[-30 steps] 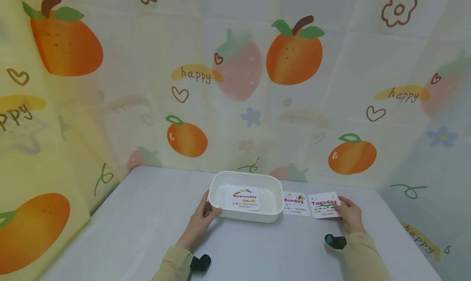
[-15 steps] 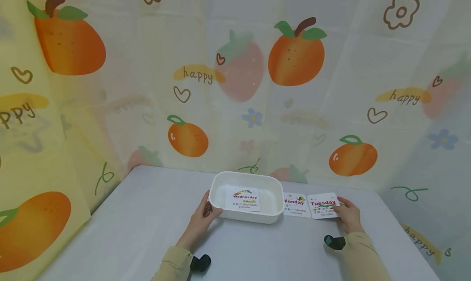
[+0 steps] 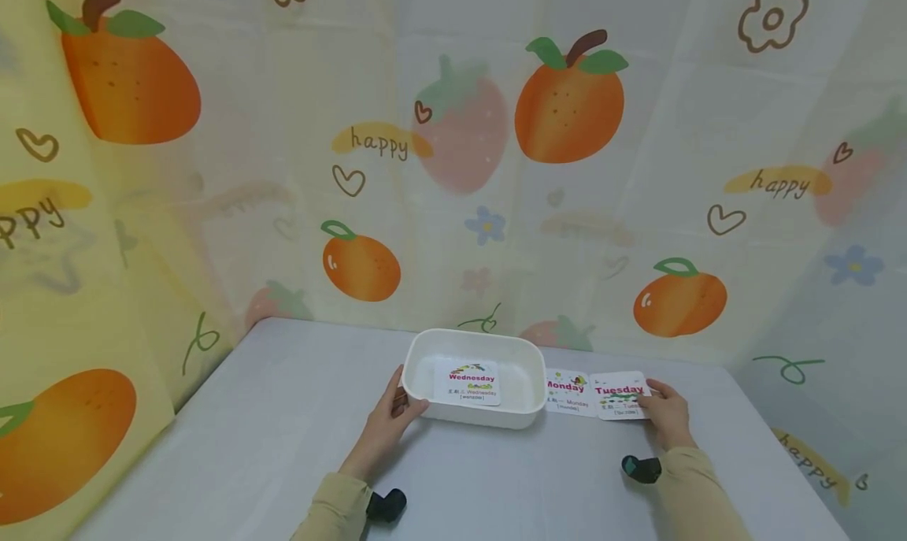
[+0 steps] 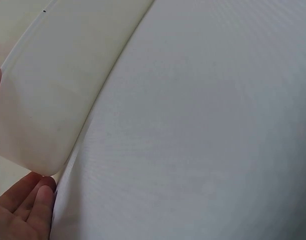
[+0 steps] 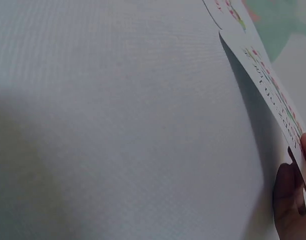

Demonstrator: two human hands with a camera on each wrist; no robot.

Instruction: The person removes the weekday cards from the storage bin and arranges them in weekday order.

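Observation:
A white plastic box [image 3: 524,407] stands on the table with a "Wednesday" card [image 3: 466,383] inside it. My left hand [image 3: 388,423] grips the box's left end, its thumb at the front rim; in the left wrist view, fingers [image 4: 35,200] curl near the box's lower corner. To the box's right lies a "Monday" card [image 3: 568,393]. Beside that, my right hand [image 3: 668,415] pinches the right edge of a "Tuesday" card [image 3: 618,403]. In the right wrist view, the Tuesday card [image 5: 267,90] is tilted, its right end raised off the table.
The white-covered table [image 3: 269,415] extends in front of the box and to both sides. A fruit-print curtain [image 3: 439,273] hangs behind it and along the sides. Black devices sit at the left wrist [image 3: 386,506] and right wrist [image 3: 641,468].
My right hand has shifted slightly left with the Tuesday card, bringing it up against the Monday card. The left hand and the box have stayed in place.

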